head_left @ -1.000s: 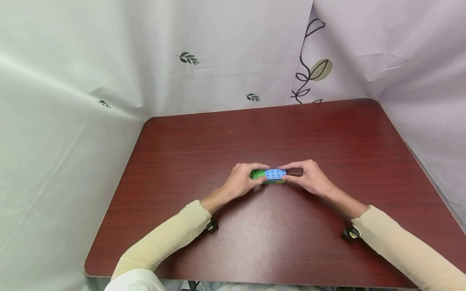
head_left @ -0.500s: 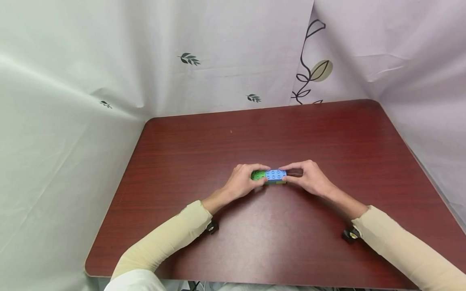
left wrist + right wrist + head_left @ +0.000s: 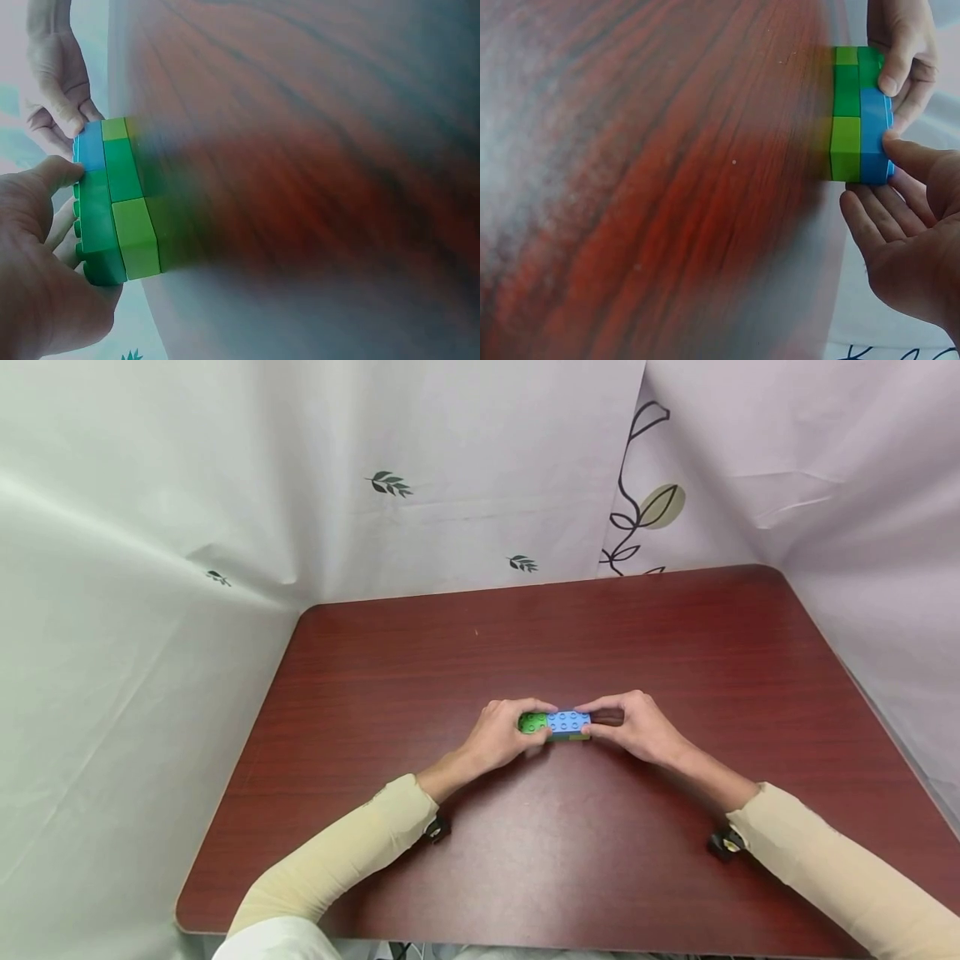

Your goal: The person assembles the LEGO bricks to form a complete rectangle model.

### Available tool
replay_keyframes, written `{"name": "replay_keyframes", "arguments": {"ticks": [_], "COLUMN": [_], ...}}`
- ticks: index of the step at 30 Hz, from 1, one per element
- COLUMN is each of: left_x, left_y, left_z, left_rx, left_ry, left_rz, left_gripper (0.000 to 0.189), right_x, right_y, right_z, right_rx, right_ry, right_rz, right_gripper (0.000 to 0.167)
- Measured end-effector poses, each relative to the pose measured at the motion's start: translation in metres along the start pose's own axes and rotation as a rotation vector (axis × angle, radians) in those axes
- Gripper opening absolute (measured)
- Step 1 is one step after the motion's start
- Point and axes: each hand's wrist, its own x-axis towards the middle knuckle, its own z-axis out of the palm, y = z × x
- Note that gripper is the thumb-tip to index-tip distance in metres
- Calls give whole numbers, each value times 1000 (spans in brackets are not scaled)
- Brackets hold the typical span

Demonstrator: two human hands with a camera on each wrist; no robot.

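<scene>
A two-layer block of studded toy bricks sits on the table between both hands. Its upper layer is a green brick [image 3: 533,722] at left and a blue brick [image 3: 568,722] at right. In the left wrist view, the lower layer runs from a lime brick [image 3: 138,238] through a darker green brick [image 3: 124,169] to another lime brick. My left hand [image 3: 497,735] spans the green end, thumb and fingers pinching the long sides near the green-blue seam. My right hand [image 3: 642,727] pinches the blue brick near its right end, thumb on the near side, fingers on the far side.
The reddish-brown wooden table [image 3: 390,677] has rounded corners and stands against pale hanging cloth [image 3: 465,460] with leaf prints at the back and sides. Dark wrist devices [image 3: 724,843] hang below both sleeves.
</scene>
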Motion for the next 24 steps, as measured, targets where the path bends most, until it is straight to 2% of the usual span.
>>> {"name": "replay_keyframes", "arguments": {"ticks": [8,13,24], "left_x": [1,0,-4], "left_y": [-1,-1,-5], "left_z": [0,-1,-5], "left_rx": [-35,-29,-23], "left_ry": [-11,-13,-45], "left_rz": [-11,-17,15], "left_gripper": [33,34,39], "right_x": [0,1,-2], "right_y": [2,2,2], "right_z": [0,-1,1], "right_rx": [9,65,115], "right_ry": [-3,-11,-5], "right_rz": [-1,30,73], "right_gripper": [31,31,34]}}
